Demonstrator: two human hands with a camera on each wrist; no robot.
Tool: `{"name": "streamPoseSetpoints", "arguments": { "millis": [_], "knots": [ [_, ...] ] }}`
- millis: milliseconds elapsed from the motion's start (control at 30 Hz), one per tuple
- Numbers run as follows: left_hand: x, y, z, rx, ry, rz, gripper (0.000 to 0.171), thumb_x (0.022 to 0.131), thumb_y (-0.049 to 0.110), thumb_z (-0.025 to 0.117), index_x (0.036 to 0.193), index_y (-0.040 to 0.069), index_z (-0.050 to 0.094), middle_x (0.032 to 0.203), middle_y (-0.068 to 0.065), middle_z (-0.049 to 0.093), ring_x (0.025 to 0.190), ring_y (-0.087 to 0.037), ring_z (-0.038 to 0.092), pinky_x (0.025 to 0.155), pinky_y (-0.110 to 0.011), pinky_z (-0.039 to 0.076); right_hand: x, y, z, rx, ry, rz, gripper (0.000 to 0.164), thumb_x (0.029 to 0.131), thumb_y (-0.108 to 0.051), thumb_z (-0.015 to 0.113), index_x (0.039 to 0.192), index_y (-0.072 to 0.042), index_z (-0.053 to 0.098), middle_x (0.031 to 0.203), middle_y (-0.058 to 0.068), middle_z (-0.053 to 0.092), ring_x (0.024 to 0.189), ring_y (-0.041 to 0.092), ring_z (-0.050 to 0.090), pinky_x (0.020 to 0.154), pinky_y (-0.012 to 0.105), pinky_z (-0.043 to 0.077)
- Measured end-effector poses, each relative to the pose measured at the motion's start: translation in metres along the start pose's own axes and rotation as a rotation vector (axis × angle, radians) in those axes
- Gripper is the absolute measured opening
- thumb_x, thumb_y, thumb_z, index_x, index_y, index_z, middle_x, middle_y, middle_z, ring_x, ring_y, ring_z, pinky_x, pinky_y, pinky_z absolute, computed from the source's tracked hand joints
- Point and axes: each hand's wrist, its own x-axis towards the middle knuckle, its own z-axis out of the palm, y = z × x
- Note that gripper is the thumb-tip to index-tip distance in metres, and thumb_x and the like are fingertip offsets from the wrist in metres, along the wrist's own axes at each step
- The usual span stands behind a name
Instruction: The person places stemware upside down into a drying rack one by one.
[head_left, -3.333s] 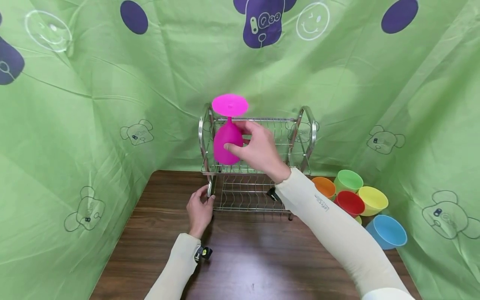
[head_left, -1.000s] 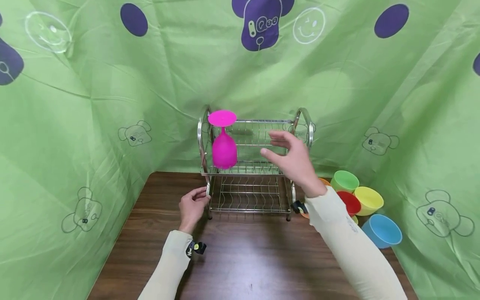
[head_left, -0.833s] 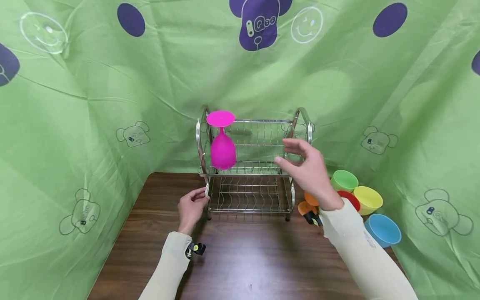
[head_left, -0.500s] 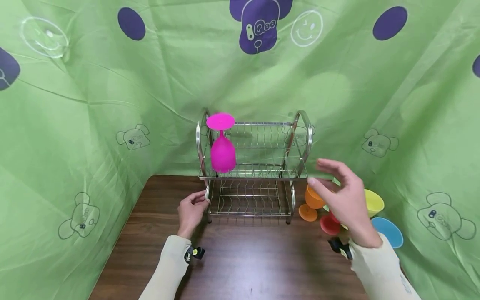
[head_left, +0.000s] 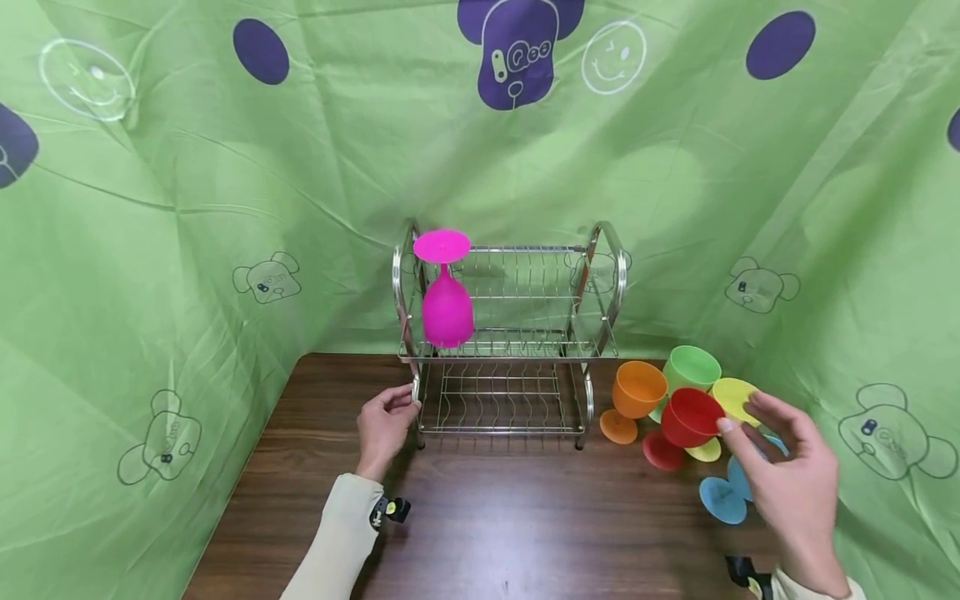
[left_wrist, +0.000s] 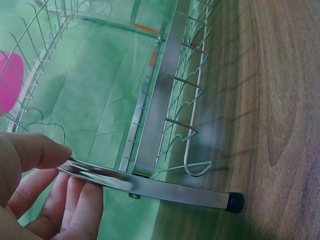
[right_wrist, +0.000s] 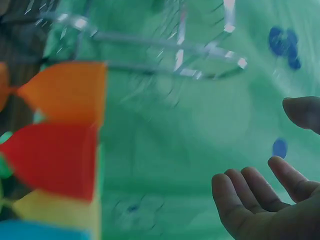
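A metal two-tier dish rack (head_left: 517, 358) stands at the back of the table. My left hand (head_left: 386, 425) grips its left leg; in the left wrist view the thumb and fingers (left_wrist: 82, 210) pinch the metal frame. A pink goblet (head_left: 447, 312) sits upside down on the upper tier at the left. My right hand (head_left: 795, 475) is over the goblets at the right, fingers spread and holding nothing. It partly hides a blue goblet (head_left: 723, 498) and a yellow goblet (head_left: 731, 398). Left of its thumb stands a red goblet (head_left: 692, 419).
An orange goblet (head_left: 639, 392) stands upright by the rack's right side. A green goblet (head_left: 692, 367) is behind the red one. Green printed cloth (head_left: 360, 167) encloses the wooden table (head_left: 480, 517) at the back and sides.
The pink goblet was in my right hand and now rests upside down on the rack, released. My right hand has moved right and down to the goblets. My left hand keeps its grip.
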Motion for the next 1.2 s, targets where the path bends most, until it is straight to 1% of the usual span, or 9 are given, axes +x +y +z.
{"name": "streamPoseSetpoints", "arguments": {
  "millis": [200,367,567,667,833,900,967,1133,1200],
  "knots": [
    [-0.001,0.001,-0.001,0.013,0.004,0.008,0.033,0.086,0.006,0.084,0.118,0.014,0.082,0.105,-0.013,0.081,0.082,-0.008,0.074,0.069,-0.012,0.057,0.005,0.037,-0.033,0.051,0.171,0.143,0.059,0.079,0.005,0.089,0.133,-0.011,0.07,0.119,-0.009,0.073,0.099,0.001,0.073,0.081,0.005,0.057],
    [-0.001,0.001,0.0,0.014,0.016,0.01,0.032,0.086,0.006,0.084,0.118,0.014,0.082,0.104,-0.013,0.081,0.084,-0.012,0.075,0.069,-0.012,0.057,0.01,0.063,-0.056,0.033,0.282,0.195,0.063,0.077,0.001,0.092,0.134,-0.016,0.07,0.117,-0.013,0.07,0.104,-0.001,0.068,0.08,0.001,0.053],
    [-0.001,0.002,-0.002,0.007,0.017,0.004,0.033,0.087,0.006,0.084,0.118,0.014,0.082,0.105,-0.013,0.08,0.085,-0.011,0.074,0.069,-0.012,0.056,0.014,0.089,-0.072,-0.064,0.339,0.19,0.067,0.076,-0.004,0.093,0.138,-0.016,0.069,0.121,-0.016,0.067,0.115,0.0,0.061,0.085,-0.001,0.049],
    [-0.002,0.003,-0.003,0.007,0.025,-0.003,0.032,0.087,0.007,0.084,0.118,0.015,0.082,0.104,-0.013,0.08,0.083,-0.009,0.073,0.069,-0.012,0.056,0.016,0.101,-0.074,-0.166,0.335,0.188,0.072,0.078,-0.01,0.094,0.144,-0.017,0.064,0.126,-0.019,0.061,0.123,0.0,0.057,0.089,-0.002,0.047],
    [-0.003,0.003,-0.004,0.018,0.04,-0.013,0.032,0.087,0.009,0.084,0.118,0.016,0.082,0.103,-0.012,0.08,0.082,-0.007,0.072,0.07,-0.012,0.056,0.017,0.115,-0.076,-0.279,0.3,0.256,0.087,0.082,-0.02,0.093,0.157,-0.024,0.05,0.143,-0.02,0.049,0.14,0.004,0.047,0.1,-0.001,0.044],
    [-0.004,0.003,-0.004,0.023,0.039,-0.013,0.032,0.087,0.009,0.084,0.118,0.016,0.082,0.103,-0.011,0.08,0.083,-0.008,0.072,0.07,-0.012,0.056,0.018,0.12,-0.077,-0.267,0.288,0.288,0.091,0.083,-0.021,0.092,0.16,-0.026,0.044,0.15,-0.017,0.047,0.145,0.006,0.044,0.104,0.0,0.042],
    [-0.005,0.003,-0.003,0.021,0.036,-0.013,0.032,0.087,0.009,0.084,0.118,0.016,0.082,0.103,-0.012,0.08,0.084,-0.011,0.073,0.07,-0.013,0.056,0.018,0.125,-0.078,-0.217,0.292,0.297,0.094,0.082,-0.019,0.093,0.161,-0.025,0.043,0.152,-0.014,0.048,0.146,0.008,0.043,0.104,0.0,0.043],
    [-0.005,0.003,-0.001,0.029,0.022,-0.006,0.032,0.088,0.009,0.084,0.119,0.017,0.082,0.103,-0.011,0.08,0.085,-0.012,0.075,0.07,-0.013,0.056,0.013,0.138,-0.077,-0.042,0.322,0.27,0.096,0.077,-0.008,0.094,0.16,-0.019,0.046,0.148,-0.008,0.052,0.143,0.009,0.047,0.093,-0.001,0.047],
    [-0.005,0.003,0.0,0.035,0.02,-0.004,0.032,0.088,0.01,0.084,0.119,0.017,0.082,0.103,-0.011,0.08,0.085,-0.011,0.075,0.071,-0.012,0.056,0.01,0.141,-0.075,-0.028,0.326,0.266,0.096,0.076,-0.006,0.095,0.159,-0.018,0.047,0.147,-0.008,0.053,0.142,0.009,0.048,0.088,-0.003,0.047]
  ]
}}
